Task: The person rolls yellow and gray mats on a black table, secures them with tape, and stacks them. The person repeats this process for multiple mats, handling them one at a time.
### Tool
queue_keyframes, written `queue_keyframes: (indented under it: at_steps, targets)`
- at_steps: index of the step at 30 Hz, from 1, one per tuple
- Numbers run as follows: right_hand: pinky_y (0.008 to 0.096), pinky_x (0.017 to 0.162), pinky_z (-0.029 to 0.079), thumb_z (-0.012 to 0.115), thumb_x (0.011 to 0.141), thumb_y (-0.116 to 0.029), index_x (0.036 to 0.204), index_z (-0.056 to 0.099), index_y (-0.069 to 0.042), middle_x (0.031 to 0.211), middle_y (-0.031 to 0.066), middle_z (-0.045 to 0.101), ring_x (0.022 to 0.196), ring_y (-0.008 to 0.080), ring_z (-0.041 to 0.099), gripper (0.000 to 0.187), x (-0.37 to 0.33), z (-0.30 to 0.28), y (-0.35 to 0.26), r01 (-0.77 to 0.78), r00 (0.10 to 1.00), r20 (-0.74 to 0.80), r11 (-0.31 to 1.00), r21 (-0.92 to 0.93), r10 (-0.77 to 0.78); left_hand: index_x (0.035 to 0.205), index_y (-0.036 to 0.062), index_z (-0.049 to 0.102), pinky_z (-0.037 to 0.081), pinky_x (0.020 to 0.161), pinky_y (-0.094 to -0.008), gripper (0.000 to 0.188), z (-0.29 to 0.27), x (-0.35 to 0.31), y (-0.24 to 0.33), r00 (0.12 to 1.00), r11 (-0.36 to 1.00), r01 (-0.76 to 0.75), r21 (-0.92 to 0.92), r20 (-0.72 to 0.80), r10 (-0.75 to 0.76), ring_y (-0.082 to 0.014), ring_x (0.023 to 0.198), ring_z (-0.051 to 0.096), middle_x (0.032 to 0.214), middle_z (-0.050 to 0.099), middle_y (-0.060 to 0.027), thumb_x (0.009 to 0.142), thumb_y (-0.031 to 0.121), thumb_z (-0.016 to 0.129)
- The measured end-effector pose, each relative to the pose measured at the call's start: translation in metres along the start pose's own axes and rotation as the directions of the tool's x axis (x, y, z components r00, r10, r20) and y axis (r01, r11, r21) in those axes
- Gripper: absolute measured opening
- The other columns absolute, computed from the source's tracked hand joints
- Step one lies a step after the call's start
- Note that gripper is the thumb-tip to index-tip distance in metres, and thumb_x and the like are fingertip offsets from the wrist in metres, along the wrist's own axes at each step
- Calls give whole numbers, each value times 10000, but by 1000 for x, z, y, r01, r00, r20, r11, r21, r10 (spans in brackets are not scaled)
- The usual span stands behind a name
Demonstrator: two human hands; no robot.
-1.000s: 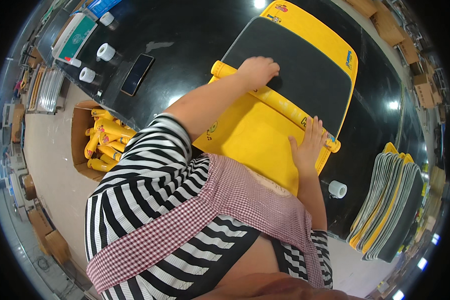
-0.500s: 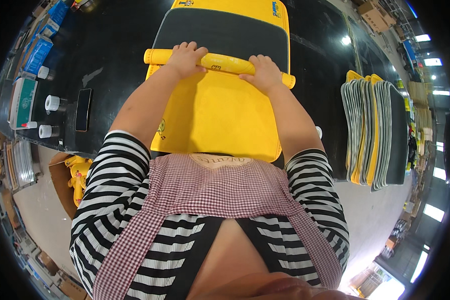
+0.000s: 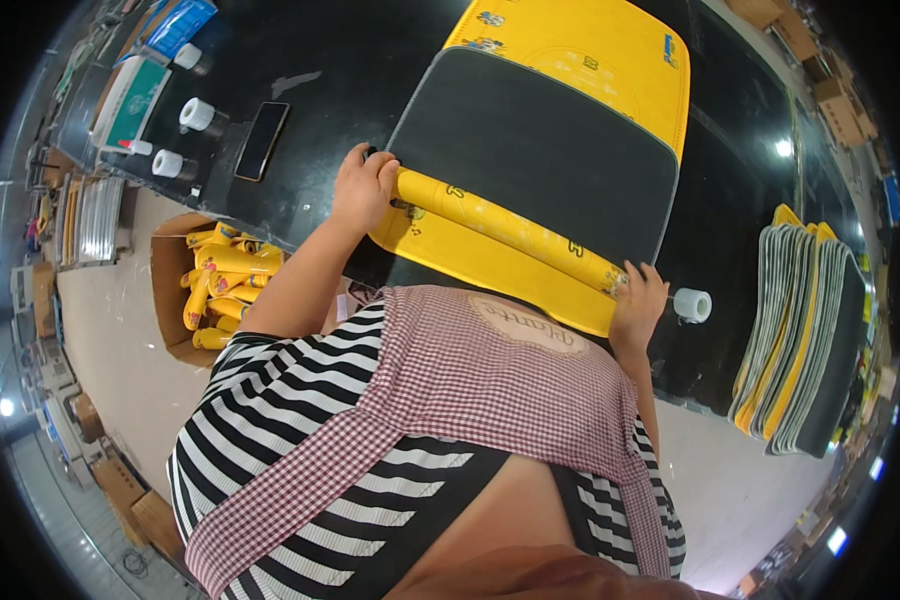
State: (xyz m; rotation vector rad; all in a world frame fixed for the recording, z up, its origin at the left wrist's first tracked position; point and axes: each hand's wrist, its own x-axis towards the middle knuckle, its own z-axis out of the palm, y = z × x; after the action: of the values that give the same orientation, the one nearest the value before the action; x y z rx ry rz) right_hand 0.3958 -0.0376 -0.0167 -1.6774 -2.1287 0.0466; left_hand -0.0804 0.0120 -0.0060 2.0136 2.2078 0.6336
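A thin yellow mat is wound into a roll (image 3: 500, 226) that lies crosswise in front of me, with small dark prints on its outside. My left hand (image 3: 363, 188) is closed around its left end, thumb and fingers pressed on it. At the right end my right hand (image 3: 638, 305) grips with curled fingers. Beyond the roll spreads a dark grey sheet (image 3: 545, 140) with rounded corners. A flat yellow mat (image 3: 620, 75) with printed figures shows past its far edge. A strip of yellow also lies between the roll and my apron.
A phone (image 3: 262, 141) and white tape rolls (image 3: 198, 114) lie on the black table (image 3: 320, 120) at left. Another tape roll (image 3: 692, 305) sits by my right hand. At right stands a stack of mats (image 3: 795, 330); below left, a cardboard box (image 3: 170, 290) holds yellow rolls.
The roll has come toward me, with both hands moving out to its ends. More dark sheet shows beyond it and less yellow in front. My view has turned and shifted left.
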Motion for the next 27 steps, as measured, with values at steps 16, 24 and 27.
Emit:
queue_keyframes:
  at_steps: [16,24,27]
  targets:
    - [417,1172,411,710,971,-163,1412,609,22,1521,225,536,1419,386,503,489,-25,3,-1,-484,873,117,813,324,473,1337,54,641,399,1170,-476,347,10,-44,1,985,993,-4,-119,-172,-17,-390,1364,530,1456,581,-189,997,123,624]
    - [480,1158,399,708,955,-180,1319,691,-18,1431,245,597,1373,433,523,398,69,19,27,-79,983,-170,996,-47,70,1527,254,517,73,1207,-750,712,43,-13,108,814,833,-545,-97,180,553,-423,1581,211,1688,316,-159,937,645,600]
    - [471,1044,496,782,842,-62,1176,744,-25,1179,189,730,1159,400,657,339,112,14,8,56,963,-269,991,124,-21,1528,252,531,38,1225,-725,705,48,73,135,817,867,-499,10,340,466,-393,1596,181,1691,327,-135,960,670,552]
